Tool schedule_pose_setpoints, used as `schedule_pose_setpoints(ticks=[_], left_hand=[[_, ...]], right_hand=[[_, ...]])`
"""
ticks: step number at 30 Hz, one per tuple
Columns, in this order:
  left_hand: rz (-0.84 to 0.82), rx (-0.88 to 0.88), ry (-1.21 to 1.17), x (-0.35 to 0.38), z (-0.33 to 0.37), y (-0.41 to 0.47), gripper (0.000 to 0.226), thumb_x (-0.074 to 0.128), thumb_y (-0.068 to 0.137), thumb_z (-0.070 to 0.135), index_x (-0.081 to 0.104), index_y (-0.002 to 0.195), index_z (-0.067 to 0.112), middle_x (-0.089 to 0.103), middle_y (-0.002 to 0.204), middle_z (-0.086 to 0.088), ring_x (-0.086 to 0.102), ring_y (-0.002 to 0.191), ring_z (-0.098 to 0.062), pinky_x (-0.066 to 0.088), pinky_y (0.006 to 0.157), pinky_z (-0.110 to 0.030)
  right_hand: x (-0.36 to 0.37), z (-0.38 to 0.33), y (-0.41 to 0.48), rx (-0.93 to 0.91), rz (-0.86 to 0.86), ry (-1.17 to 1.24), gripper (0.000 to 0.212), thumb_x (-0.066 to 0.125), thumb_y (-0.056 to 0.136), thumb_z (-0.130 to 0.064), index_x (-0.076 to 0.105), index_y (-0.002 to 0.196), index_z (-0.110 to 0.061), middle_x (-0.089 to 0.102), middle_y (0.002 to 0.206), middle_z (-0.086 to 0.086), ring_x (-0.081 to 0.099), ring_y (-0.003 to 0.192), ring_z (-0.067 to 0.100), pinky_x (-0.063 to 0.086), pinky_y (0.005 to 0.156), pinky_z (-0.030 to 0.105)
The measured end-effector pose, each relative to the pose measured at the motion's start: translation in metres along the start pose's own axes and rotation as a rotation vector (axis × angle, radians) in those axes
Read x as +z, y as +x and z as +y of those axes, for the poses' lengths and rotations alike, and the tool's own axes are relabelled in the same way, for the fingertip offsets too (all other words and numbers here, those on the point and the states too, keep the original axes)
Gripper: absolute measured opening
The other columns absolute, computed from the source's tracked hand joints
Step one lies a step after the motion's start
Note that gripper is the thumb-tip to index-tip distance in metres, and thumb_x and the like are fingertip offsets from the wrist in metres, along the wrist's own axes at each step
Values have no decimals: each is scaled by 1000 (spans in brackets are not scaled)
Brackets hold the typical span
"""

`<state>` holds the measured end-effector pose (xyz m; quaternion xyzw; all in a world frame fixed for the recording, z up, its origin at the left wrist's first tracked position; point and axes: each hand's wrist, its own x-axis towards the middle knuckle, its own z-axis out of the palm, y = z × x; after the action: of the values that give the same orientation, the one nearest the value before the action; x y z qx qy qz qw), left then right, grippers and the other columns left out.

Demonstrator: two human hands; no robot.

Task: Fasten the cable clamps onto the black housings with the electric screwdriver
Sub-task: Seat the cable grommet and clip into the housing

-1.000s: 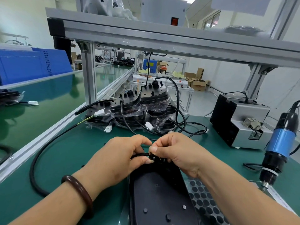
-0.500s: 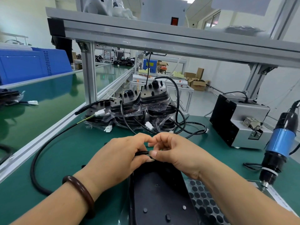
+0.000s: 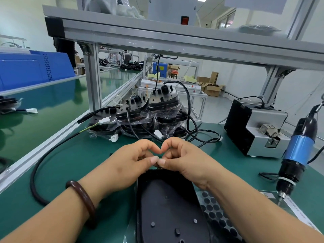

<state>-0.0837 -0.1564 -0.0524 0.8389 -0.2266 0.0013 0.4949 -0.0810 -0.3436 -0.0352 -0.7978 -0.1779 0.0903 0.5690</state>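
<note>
Black housing [image 3: 168, 206] lies on the surface [image 3: 78, 162], our left hand [image 3: 130, 161] and right hand [image 3: 183, 160] together pinching what seems the clamp [image 3: 158, 166] at its far edge; next we need the screwdriver [image 3: 298, 151].

The housing [image 3: 168, 204] at 6 o'clock is matte black, and your bench mat [image 3: 78, 160] is teal green. At 5 o'clock the sheet [image 3: 215, 213] shows rows of black round dots on a pale backing. At 3 o'clock your electric screwdriver [image 3: 298, 151] has a bright blue band on a black body, with a white ring below. The box [image 3: 256, 141] at 2 o'clock is silver with a black side. The stacked housings [image 3: 163, 102] at 12 o'clock are black. Your bracelet [image 3: 82, 197] at 8 o'clock is dark brown; the crate [image 3: 31, 69] at 10 o'clock, blue.
</note>
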Motion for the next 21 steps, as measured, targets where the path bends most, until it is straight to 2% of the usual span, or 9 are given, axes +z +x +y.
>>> schedule_pose_setpoints(ticks=[2, 4, 7, 9, 11, 14, 16, 19, 21], left_hand=[[-13, -56, -101, 4, 4, 3, 8, 61, 91, 25, 64, 94, 33, 72, 88, 3, 62, 76, -2, 45, 69, -14], [-3, -119, -176, 7, 7, 7, 7, 61, 91, 24, 67, 89, 25, 68, 75, 7, 56, 63, 3, 41, 59, -10], [26, -204, -214, 9, 11, 12, 11, 60, 91, 16, 69, 89, 19, 59, 62, 9, 42, 48, 2, 32, 45, -6], [37, -247, -249, 10, 15, 14, 10, 59, 91, 11, 69, 93, 13, 57, 58, 7, 39, 43, 1, 30, 40, -8], [45, -293, -268, 11, 18, 16, 11, 59, 91, 10, 68, 97, 9, 55, 56, 6, 38, 41, 1, 29, 37, -9], [48, -345, -297, 11, 20, 17, 11, 60, 90, 9, 67, 99, 7, 54, 49, 9, 36, 39, 0, 26, 35, -10], [45, -350, -306, 11, 21, 16, 10, 60, 90, 9, 66, 97, 8, 54, 49, 10, 37, 39, 0, 25, 35, -11], [42, -328, -267, 10, 19, 13, 7, 61, 90, 13, 63, 96, 14, 61, 57, 8, 44, 45, 1, 32, 40, -12], [51, -283, -197, 7, 15, 10, 6, 62, 90, 16, 62, 96, 18, 65, 67, 5, 52, 55, 0, 39, 48, -14]], right_hand=[[-1, 1, -1, -14, 1, 50, 21, 68, 86, -1, 54, 88, -18, 60, 70, 2, 53, 63, 7, 41, 63, 17], [-2, 3, -3, -44, 6, 58, 18, 66, 87, -3, 56, 86, -18, 61, 75, 7, 53, 67, 11, 41, 62, 17], [-3, 6, -9, -119, 26, 15, 13, 65, 89, -5, 60, 87, -17, 61, 66, -8, 47, 61, 6, 39, 60, 14], [-4, 7, -13, -166, 32, -46, 14, 68, 86, -5, 63, 89, -17, 62, 72, -10, 47, 63, 8, 41, 62, 18], [-2, 9, -15, -209, 92, -189, 21, 77, 79, -8, 65, 85, -24, 60, 74, -14, 43, 59, 5, 39, 59, 19], [4, 14, -14, -280, 187, -267, 23, 79, 77, -12, 67, 78, -32, 54, 57, -22, 36, 51, 3, 33, 52, 13], [6, 16, -14, -321, 202, -231, 17, 77, 79, -11, 72, 78, -27, 53, 55, -16, 35, 52, 4, 32, 52, 16], [3, 16, -13, -360, 150, -224, 8, 74, 83, -8, 75, 79, -15, 58, 59, 11, 39, 56, 11, 34, 55, 25], [0, 15, -12, -360, 121, -235, 13, 73, 84, -8, 73, 76, -19, 61, 67, 21, 42, 59, 18, 37, 57, 31]])
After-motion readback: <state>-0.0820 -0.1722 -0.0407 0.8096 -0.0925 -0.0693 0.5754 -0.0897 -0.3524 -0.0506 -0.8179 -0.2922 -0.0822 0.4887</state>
